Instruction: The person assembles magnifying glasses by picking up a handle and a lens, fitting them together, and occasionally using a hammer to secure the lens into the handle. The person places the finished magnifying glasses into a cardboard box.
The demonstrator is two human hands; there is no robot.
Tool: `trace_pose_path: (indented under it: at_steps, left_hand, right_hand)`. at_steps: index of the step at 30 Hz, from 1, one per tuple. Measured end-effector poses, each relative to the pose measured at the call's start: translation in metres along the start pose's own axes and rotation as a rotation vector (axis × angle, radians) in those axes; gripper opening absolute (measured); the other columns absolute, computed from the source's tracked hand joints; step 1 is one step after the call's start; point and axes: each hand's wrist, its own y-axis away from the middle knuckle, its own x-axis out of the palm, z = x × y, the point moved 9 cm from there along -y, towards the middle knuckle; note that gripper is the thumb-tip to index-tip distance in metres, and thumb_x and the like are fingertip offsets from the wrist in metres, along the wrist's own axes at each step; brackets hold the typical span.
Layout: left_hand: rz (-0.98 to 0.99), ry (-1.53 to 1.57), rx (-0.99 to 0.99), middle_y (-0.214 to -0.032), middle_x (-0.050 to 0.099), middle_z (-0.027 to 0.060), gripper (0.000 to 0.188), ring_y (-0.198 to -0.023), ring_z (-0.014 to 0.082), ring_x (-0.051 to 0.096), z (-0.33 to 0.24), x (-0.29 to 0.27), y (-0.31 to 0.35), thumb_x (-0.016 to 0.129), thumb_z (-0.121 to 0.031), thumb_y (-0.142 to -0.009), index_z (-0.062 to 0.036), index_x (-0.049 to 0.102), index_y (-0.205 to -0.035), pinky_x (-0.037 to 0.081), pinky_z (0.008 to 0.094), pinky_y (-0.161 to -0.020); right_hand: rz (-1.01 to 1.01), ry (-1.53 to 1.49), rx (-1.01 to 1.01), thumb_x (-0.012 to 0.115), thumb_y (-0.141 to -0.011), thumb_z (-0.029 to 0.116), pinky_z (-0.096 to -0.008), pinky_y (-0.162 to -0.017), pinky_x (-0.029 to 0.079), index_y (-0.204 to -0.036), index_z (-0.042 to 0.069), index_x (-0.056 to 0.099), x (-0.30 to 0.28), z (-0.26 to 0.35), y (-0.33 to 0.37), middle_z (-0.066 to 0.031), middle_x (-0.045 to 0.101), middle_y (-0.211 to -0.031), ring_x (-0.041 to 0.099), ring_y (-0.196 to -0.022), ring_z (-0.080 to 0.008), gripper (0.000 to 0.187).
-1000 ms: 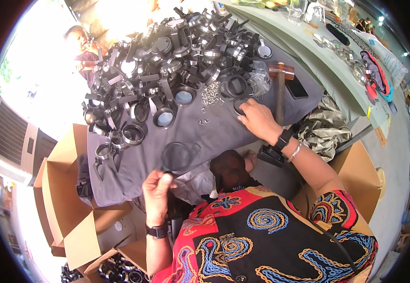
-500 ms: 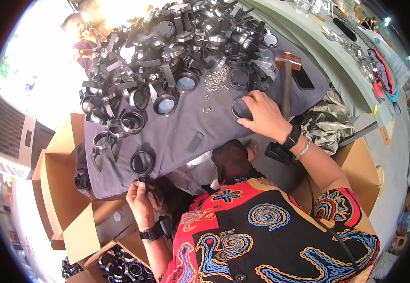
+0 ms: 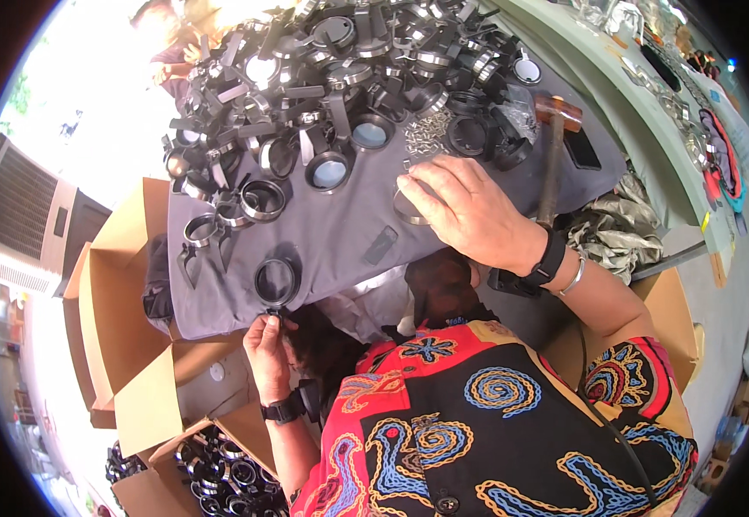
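At the near left edge of the cloth-covered table, my left hand [image 3: 267,349] is closed on the short stem of a black ring-shaped part [image 3: 277,283]. The ring stands out over the grey cloth, away from me. My right hand [image 3: 473,211] grips a thin round disc [image 3: 409,205] with a metallic rim, low over the cloth's middle; the fingers cover much of it. Just beyond that hand lies a small heap of shiny metal clips [image 3: 427,133], partly hidden by the fingers. A dark flat rectangular piece [image 3: 381,246] lies on the cloth between my hands.
A large pile of black ring parts with handles [image 3: 323,77] fills the table's far side. A mallet [image 3: 553,155] and a black phone [image 3: 583,148] lie at right. Open cardboard boxes [image 3: 124,302] stand at left, one holding more rings [image 3: 223,470]. Another person [image 3: 172,60] is beyond the pile.
My right hand has moved left across the cloth with the disc, toward the ring. My left hand keeps its hold on the ring part. The whole view has shifted slightly.
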Motion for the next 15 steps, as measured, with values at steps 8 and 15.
trace_pose_path:
  at_steps: [8,15]
  left_hand:
    - [-0.003,0.000,0.016,-0.073,0.065,0.0054,0.023,-0.043,0.0034,0.040,0.000,0.000,0.000,0.056,-0.017,-0.096,-0.0021,0.062,-0.080,0.027,0.0203,-0.037]
    - [0.000,-0.025,-0.021,-0.079,0.066,0.0062,0.022,-0.045,0.0037,0.041,-0.001,0.002,0.001,0.057,-0.018,-0.096,-0.0031,0.062,-0.081,0.030,0.0203,-0.039]
  right_hand:
    - [0.120,-0.452,0.073,0.081,-0.054,0.005,-0.0427,-0.095,0.046,-0.134,0.001,0.048,0.015,0.008,-0.025,-0.0157,0.048,-0.125,0.050,-0.112,-0.0343,0.086]
    - [0.162,-0.834,0.187,0.082,-0.059,0.007,-0.0415,-0.099,0.044,-0.138,0.003,0.043,0.020,0.012,-0.040,-0.0160,0.046,-0.128,0.048,-0.117,-0.0338,0.088]
